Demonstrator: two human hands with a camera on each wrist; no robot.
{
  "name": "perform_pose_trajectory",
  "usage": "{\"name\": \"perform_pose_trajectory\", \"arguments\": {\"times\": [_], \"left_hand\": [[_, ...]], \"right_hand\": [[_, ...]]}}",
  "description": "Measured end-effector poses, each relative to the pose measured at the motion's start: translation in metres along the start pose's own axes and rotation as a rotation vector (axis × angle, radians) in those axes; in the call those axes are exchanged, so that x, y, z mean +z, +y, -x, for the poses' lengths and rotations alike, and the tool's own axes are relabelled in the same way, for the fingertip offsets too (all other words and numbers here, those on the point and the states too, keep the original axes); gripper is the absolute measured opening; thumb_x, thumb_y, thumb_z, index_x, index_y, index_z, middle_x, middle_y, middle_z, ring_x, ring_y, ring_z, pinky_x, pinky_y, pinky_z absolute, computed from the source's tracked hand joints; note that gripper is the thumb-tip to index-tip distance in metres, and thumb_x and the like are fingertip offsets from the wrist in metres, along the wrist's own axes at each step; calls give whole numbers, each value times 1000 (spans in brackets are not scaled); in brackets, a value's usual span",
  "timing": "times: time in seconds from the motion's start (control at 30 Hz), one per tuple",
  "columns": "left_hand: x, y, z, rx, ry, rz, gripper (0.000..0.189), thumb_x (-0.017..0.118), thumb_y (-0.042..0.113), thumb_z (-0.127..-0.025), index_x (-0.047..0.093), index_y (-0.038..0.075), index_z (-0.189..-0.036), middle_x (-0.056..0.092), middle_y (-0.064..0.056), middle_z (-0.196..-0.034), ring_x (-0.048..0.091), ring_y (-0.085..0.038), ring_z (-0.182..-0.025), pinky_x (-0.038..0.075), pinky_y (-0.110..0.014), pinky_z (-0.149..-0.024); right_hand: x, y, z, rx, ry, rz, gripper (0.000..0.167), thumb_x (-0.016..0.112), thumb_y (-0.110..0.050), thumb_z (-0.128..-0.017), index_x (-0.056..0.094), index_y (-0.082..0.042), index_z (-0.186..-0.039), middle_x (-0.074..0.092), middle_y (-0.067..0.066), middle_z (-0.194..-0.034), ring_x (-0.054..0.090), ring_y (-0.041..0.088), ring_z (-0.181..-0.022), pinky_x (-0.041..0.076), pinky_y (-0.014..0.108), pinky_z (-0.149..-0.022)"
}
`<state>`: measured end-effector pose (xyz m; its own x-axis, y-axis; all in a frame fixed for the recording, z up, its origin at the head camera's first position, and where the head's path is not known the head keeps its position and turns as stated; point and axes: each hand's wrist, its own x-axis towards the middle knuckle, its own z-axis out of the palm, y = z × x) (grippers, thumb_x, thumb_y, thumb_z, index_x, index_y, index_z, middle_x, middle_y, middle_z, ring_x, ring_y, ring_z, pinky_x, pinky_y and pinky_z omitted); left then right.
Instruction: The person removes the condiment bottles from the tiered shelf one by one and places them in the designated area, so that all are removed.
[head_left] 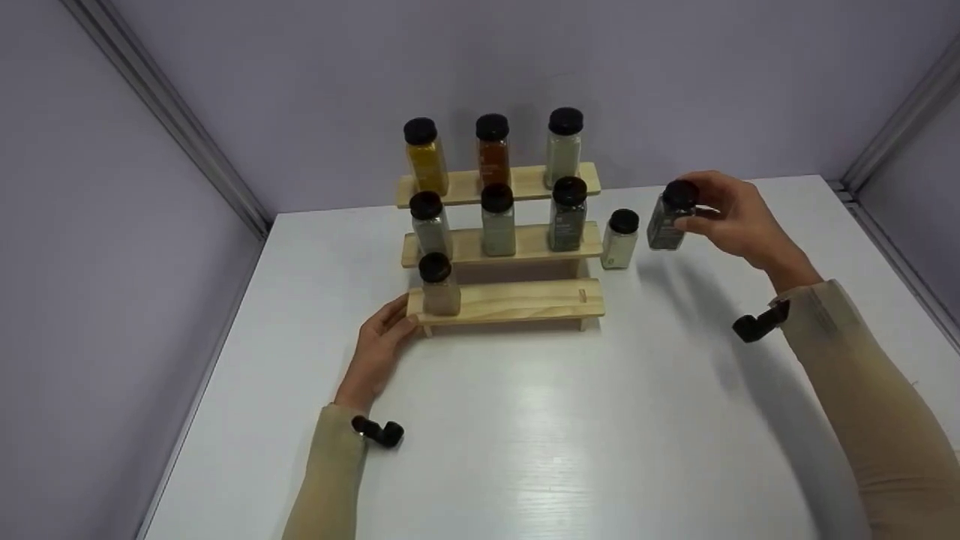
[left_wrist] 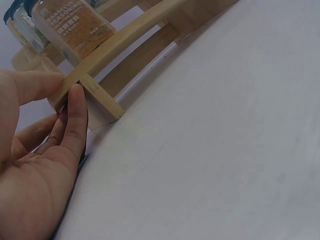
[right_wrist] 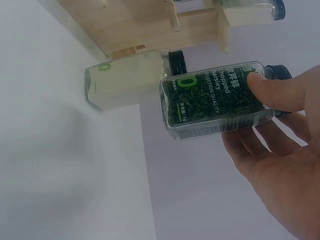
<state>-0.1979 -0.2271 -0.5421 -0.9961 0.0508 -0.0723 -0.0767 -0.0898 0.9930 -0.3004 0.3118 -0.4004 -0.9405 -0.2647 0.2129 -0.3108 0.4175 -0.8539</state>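
My right hand (head_left: 731,214) grips a square glass spice jar of chopped parsley (right_wrist: 215,100) with a black lid. The jar is off the table, to the right of a pale-filled spice jar (head_left: 619,241) that stands beside the rack. My left hand (head_left: 379,352) pinches the left end of the bottom step of a wooden three-step spice rack (head_left: 517,300), thumb above and fingers below. On that step, at the left, stands a barbecue seasoning jar (left_wrist: 77,30). Several more black-lidded jars stand on the middle and top steps, such as an orange-red one (head_left: 493,157).
The rack stands on a white table (head_left: 540,427) near the pale back wall (head_left: 337,97). Side walls with metal edge rails (head_left: 176,112) bound the table left and right. Each sleeve carries a small black wrist device (head_left: 379,432).
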Motion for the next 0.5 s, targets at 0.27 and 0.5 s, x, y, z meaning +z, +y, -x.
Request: {"name": "perform_pose_trajectory", "arguments": {"times": [0.27, 0.5], "left_hand": [[0, 0, -2, -6, -10, 44, 58, 67, 16, -108, 46, 7, -161, 50, -13, -161, 49, -25, -148, 52, -29, -117], [1, 0, 0, -7, -6, 84, 55, 64, 12, -109, 46, 5, -160, 52, -15, -157, 52, -26, -144, 54, -31, -115]], "right_hand": [[4, 17, -8, 31, 10, 1, 56, 74, 7, -96, 59, -5, -148, 65, 5, -134, 64, 5, -122, 55, 13, -101], [9, 33, -12, 47, -3, 3, 59, 73, 4, -99, 54, -6, -153, 62, 10, -140, 61, 8, -127, 54, 15, -104]]}}
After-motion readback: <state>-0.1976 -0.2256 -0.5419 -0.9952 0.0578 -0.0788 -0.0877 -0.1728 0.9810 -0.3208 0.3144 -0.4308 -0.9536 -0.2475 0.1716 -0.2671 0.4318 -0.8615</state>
